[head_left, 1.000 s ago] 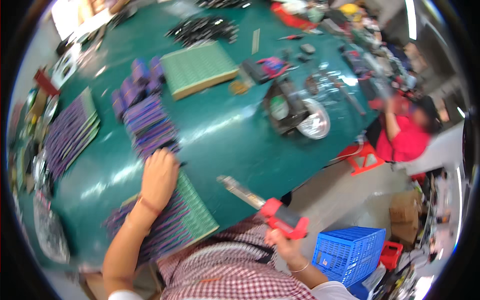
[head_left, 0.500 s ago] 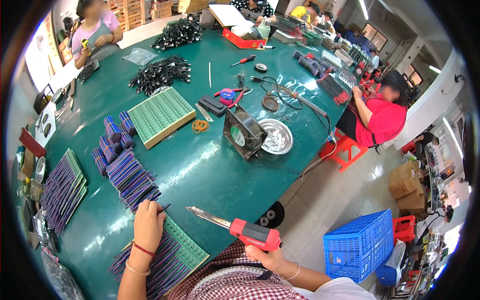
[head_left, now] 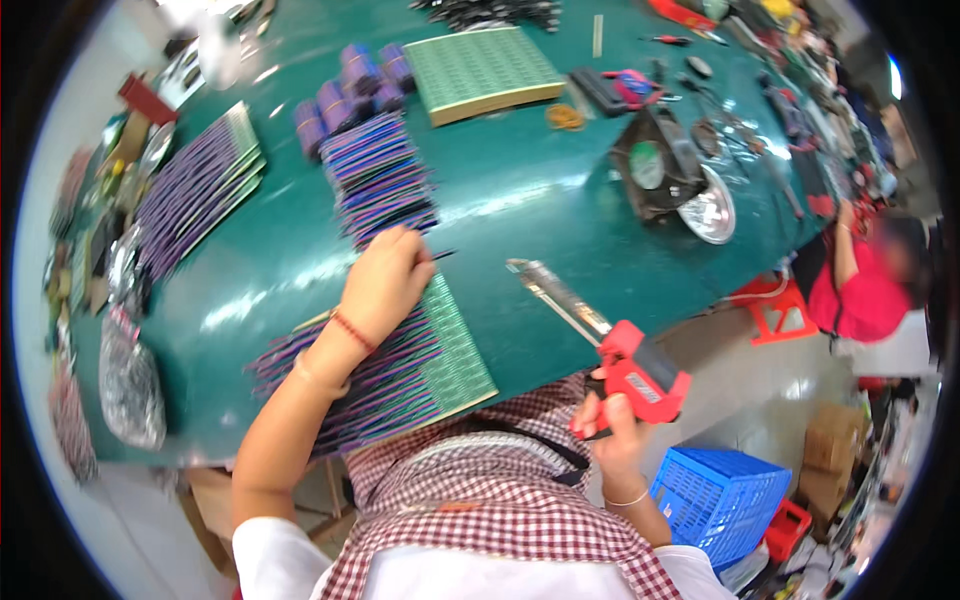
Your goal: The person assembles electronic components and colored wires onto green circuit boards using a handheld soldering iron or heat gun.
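My left hand (head_left: 388, 275) is closed in a pinch, with a short dark wire end (head_left: 445, 254) sticking out past the fingertips. It is over the top edge of a green circuit board panel (head_left: 462, 350), which carries rows of purple and dark wires (head_left: 385, 390) running off to its left. Just beyond this hand lies a pile of loose blue and purple wires (head_left: 378, 170). My right hand (head_left: 615, 430) grips the handle of a red and black soldering gun (head_left: 640, 375). Its long metal tip points up and left, above the table and apart from the panel.
Bundled purple wires (head_left: 335, 103) and a stack of green panels (head_left: 485, 65) lie farther back. Another wired panel (head_left: 200, 190) is at left. A dark metal fan (head_left: 650, 165) and metal bowl (head_left: 712, 210) stand at right. A blue crate (head_left: 720, 500) is on the floor; a person in red (head_left: 865, 300) sits at right.
The view has swung down and turned, so the table's things sit higher and farther right. The soldering gun now points more steeply upward. My left hand keeps its pinch near the panel's top edge.
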`<state>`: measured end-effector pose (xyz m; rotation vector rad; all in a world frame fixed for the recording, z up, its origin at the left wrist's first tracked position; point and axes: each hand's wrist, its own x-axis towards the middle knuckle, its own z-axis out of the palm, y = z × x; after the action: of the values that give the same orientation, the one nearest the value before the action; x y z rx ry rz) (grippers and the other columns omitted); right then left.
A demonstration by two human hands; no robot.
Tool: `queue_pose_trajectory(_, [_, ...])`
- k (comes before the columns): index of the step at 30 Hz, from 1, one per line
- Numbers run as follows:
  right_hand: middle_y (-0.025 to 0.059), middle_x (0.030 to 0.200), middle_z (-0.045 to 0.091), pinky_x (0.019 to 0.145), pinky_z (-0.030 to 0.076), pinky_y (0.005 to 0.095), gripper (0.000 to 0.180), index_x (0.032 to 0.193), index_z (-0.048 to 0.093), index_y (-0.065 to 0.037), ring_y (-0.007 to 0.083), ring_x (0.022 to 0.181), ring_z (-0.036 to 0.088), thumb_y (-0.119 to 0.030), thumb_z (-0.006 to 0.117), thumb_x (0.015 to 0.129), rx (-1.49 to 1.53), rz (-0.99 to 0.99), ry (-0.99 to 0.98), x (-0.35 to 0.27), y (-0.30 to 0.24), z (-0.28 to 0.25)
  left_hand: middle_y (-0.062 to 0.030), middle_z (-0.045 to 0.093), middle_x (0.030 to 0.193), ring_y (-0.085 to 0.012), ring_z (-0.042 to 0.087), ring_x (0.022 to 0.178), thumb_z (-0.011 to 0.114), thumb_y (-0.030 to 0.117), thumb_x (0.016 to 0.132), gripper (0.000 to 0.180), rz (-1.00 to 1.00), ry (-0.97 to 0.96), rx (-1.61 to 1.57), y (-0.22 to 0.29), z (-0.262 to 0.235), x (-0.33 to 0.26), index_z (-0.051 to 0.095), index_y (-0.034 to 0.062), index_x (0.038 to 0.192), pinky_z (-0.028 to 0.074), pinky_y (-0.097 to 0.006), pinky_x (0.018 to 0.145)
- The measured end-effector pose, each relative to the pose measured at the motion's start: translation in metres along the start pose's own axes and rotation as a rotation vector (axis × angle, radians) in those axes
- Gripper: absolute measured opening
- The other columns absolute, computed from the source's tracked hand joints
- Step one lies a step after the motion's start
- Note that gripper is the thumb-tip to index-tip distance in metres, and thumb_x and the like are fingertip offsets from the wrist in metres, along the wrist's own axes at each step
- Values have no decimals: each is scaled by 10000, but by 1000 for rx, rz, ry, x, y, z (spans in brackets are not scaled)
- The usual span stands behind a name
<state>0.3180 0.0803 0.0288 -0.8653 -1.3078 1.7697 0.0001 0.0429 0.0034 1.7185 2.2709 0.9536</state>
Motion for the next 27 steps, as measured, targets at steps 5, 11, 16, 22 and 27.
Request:
queue_pose_trajectory(5, [82,628,523,466,466,293,390,1135,495,51,128,466,459,-304,518,976,-45,-47,11,2,0,7,-110,562,826,-307,585,825,670,88,795,120,-54,38,9,3,1,-4,571,38,841,485,-402,717])
queue_pose_trajectory(11, [70,612,514,442,446,277,392,1132,495,44,116,454,450,-317,510,981,-28,-57,14,-1,4,8,-119,573,837,-317,591,839,641,106,823,100,-13,42,90,-1,9,1,573,35,840,495,-422,735])
queue_pose_trajectory(16, [63,611,507,439,440,273,406,1133,491,38,112,455,452,-342,492,990,-45,-84,6,0,5,7,-130,582,860,-325,598,842,622,62,838,75,106,108,174,10,-4,6,562,20,855,497,-410,726])
queue_pose_trajectory(22, [54,599,494,443,443,270,416,1133,489,27,107,451,442,-363,490,989,-84,-20,5,-2,3,-2,-122,589,814,-257,601,727,600,-40,863,90,-30,57,-313,45,-33,-47,559,-5,936,490,-326,671])
queue_pose_trajectory(27, [52,581,483,442,439,275,418,1137,488,29,113,445,437,-362,490,987,-110,65,-91,-8,6,-12,-132,579,889,-309,632,817,652,-20,822,148,-117,1,-234,68,-30,-100,588,16,950,522,-385,676])
